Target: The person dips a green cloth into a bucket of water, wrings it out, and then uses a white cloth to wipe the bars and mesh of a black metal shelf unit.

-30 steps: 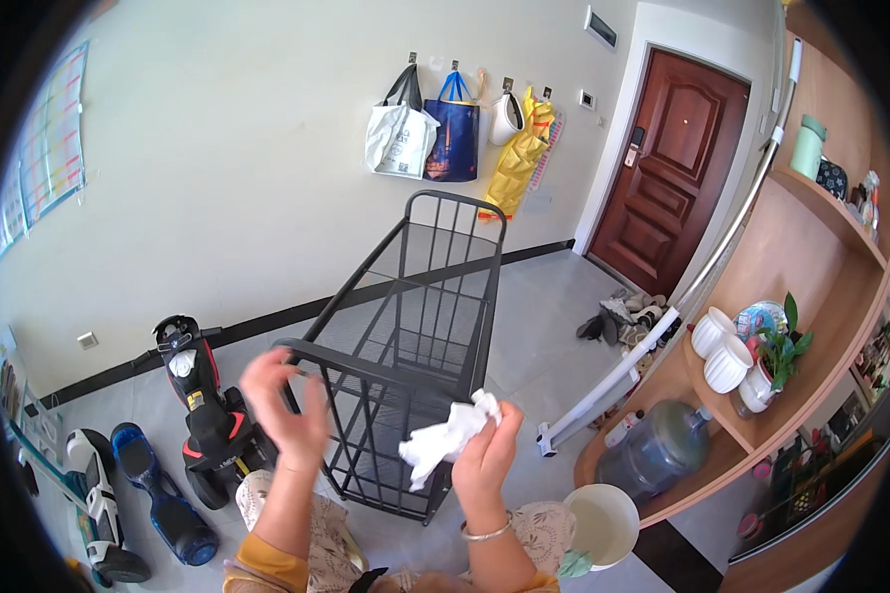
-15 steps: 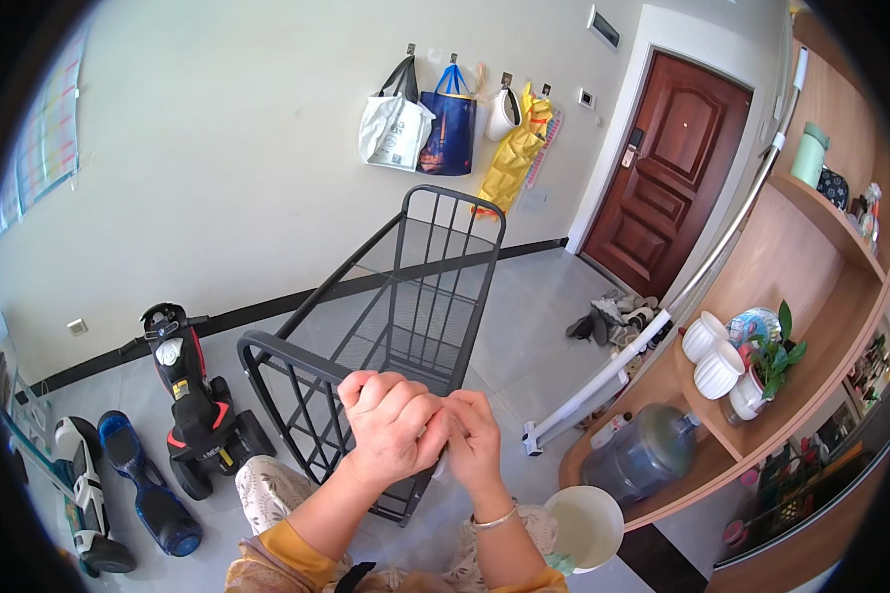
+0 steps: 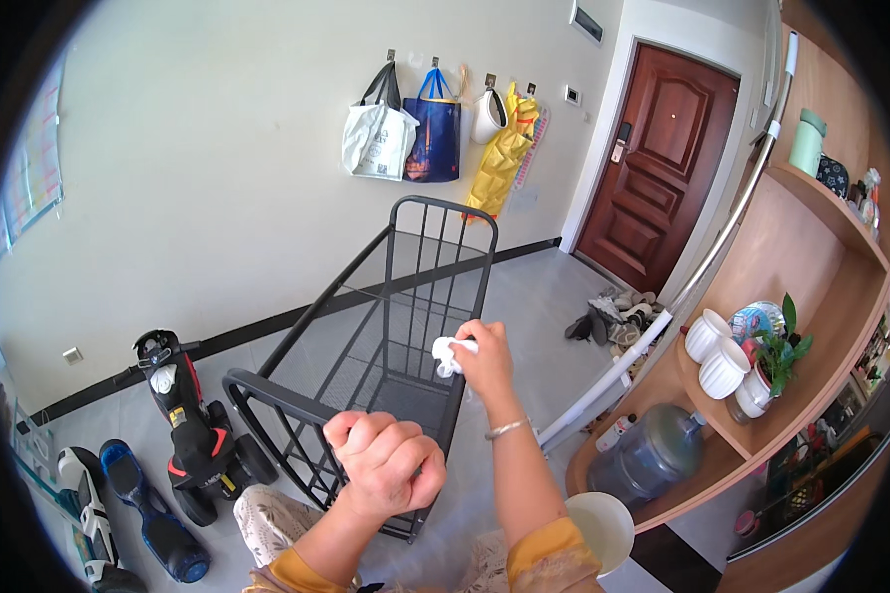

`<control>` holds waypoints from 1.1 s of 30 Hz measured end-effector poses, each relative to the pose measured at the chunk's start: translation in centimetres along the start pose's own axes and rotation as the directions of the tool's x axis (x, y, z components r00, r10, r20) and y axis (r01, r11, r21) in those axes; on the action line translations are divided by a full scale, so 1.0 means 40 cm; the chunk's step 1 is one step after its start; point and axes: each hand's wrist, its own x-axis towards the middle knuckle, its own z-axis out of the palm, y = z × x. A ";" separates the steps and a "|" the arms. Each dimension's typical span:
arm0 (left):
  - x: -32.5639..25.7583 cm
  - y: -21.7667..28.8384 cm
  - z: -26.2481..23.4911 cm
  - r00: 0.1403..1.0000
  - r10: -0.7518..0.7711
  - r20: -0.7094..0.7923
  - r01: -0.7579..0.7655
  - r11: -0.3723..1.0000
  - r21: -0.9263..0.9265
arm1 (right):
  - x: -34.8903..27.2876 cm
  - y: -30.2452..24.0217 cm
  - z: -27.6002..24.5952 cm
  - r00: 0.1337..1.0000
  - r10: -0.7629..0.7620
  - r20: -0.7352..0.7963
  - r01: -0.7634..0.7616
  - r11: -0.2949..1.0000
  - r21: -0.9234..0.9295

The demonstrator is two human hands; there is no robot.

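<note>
A black metal cart (image 3: 311, 296) with barred ends and mesh panels stands in front of me. My left hand (image 3: 388, 465) is a closed fist at the near right corner of its top rail. The fingers seem wrapped round the rail, though they hide that corner. Farther forward and to the right, my right hand (image 3: 485, 358) pinches a crumpled white cloth or tissue (image 3: 449, 356). That hand appears in front of the cart's right side; whether the cloth touches the metal, I cannot tell. A bracelet circles my right wrist.
Left of the cart are a black-and-red ride-on scooter (image 3: 193, 425) and a blue hoverboard (image 3: 148, 509). To the right stand a wooden shelf unit (image 3: 811, 267), a large water bottle (image 3: 653, 455) and a pale bucket (image 3: 603, 529). Shoes (image 3: 613, 321) lie by the brown door (image 3: 658, 158).
My right hand has parted from the left and moved forward and up, bringing the white cloth into sight. My left hand stays at the cart's corner. The whole view has shifted slightly.
</note>
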 end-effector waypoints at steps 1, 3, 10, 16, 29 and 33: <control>0.001 -0.004 -0.006 1.000 0.004 0.000 -0.004 1.000 0.011 | 0.030 0.010 0.020 0.999 0.033 0.003 -0.033 0.999 -0.013; 0.005 -0.008 -0.013 1.000 0.015 -0.011 -0.015 1.000 0.027 | 0.073 0.009 0.041 0.997 0.073 -0.003 -0.073 0.997 -0.016; -0.006 -0.030 -0.015 0.998 0.045 -0.040 -0.044 0.998 0.040 | 0.076 0.058 0.072 0.998 0.058 -0.004 -0.058 0.997 0.051; 0.002 -0.082 -0.073 0.997 0.083 -0.005 -0.083 0.996 -0.042 | 0.011 0.007 0.074 0.997 0.013 -0.076 -0.006 0.996 0.091; 0.011 -0.341 -0.269 0.970 -0.161 0.185 0.211 0.931 -0.299 | -0.177 -0.256 0.130 0.997 -0.069 0.046 0.071 0.996 -0.062; 0.008 -0.406 -0.345 0.943 -0.288 0.166 0.332 0.832 -0.445 | -0.242 -0.324 0.137 0.981 -0.186 0.058 0.190 0.979 -0.071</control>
